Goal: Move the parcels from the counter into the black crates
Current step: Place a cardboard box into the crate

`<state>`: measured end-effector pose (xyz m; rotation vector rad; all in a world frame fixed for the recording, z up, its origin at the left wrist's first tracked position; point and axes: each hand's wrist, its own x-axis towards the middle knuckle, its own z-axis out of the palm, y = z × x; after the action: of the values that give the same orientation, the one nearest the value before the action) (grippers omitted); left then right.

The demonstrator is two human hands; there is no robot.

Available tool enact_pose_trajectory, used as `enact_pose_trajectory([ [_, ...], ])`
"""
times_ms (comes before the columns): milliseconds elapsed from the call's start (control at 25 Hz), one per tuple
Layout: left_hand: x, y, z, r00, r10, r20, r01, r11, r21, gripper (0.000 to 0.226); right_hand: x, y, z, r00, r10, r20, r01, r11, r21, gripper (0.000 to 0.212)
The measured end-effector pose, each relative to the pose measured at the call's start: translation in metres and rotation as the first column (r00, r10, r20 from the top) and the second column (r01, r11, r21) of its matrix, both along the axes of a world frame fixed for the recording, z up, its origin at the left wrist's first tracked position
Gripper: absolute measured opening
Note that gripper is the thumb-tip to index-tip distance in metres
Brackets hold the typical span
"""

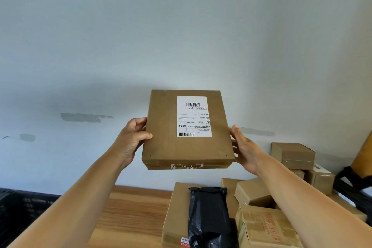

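Left hand (134, 137) and right hand (244, 150) clasp the flat parcel (187, 129) mid-frame by its side edges — the black crate (24, 205) lies lower left, nearer the left hand.

The held parcel (187, 133) is plain brown cardboard with a white label (193, 116) printed in black barcodes and text, and scraps of white tape along its front edge. On the light, orange-brown wood-grain counter (130, 213), a flat box (177, 213) is the same brown, with a glossy black plastic bag (209, 215) on it. A brown carton (265, 227) bears red print. The crate (22, 207) is black. The wall (181, 36) is pale blue-grey with darker grey patches.
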<state>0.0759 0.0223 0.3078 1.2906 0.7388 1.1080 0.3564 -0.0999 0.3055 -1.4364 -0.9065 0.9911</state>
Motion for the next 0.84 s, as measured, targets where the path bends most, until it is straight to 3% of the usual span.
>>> enact_pose_trajectory([
  [240, 0.008, 0.006, -0.001, 0.998, 0.011, 0.066, -0.017, 0.996, 0.088, 0.063, 0.006, -0.001, -0.002, 0.998, 0.065, -0.02, -0.064, 0.997, 0.045, 0.063],
  [400, 0.011, 0.012, -0.004, 0.995, 0.082, 0.051, -0.085, 0.994, 0.073, 0.065, 0.005, 0.002, 0.006, 0.998, -0.005, -0.065, 0.014, 0.991, 0.134, 0.062],
  [480, 0.012, 0.015, -0.003, 0.957, 0.257, -0.133, -0.245, 0.964, 0.106, 0.07, 0.002, 0.004, 0.015, 0.996, -0.055, -0.077, 0.066, 0.985, 0.158, 0.067],
  [560, 0.013, 0.015, 0.003, 0.766, 0.495, -0.41, -0.364, 0.86, 0.358, 0.082, -0.001, 0.006, 0.025, 0.996, -0.071, 0.044, 0.065, 0.988, 0.14, 0.07],
  [600, 0.015, 0.013, 0.009, 0.672, 0.585, -0.454, -0.332, 0.786, 0.522, 0.084, -0.003, 0.007, 0.031, 0.985, -0.058, 0.161, 0.039, 0.993, 0.116, 0.071],
  [680, 0.024, 0.007, 0.024, 0.623, 0.647, -0.439, -0.123, 0.635, 0.763, 0.081, -0.008, 0.012, 0.041, 0.9, 0.016, 0.436, -0.034, 0.999, 0.033, 0.074],
  [760, 0.036, 0.001, 0.038, 0.613, 0.599, -0.515, 0.174, 0.534, 0.828, 0.079, -0.015, 0.018, 0.05, 0.71, 0.124, 0.693, -0.081, 0.992, -0.094, 0.082],
  [840, 0.048, -0.002, 0.044, 0.509, 0.562, -0.652, 0.438, 0.483, 0.758, 0.082, -0.023, 0.024, 0.058, 0.463, 0.21, 0.861, -0.079, 0.977, -0.196, 0.088],
])
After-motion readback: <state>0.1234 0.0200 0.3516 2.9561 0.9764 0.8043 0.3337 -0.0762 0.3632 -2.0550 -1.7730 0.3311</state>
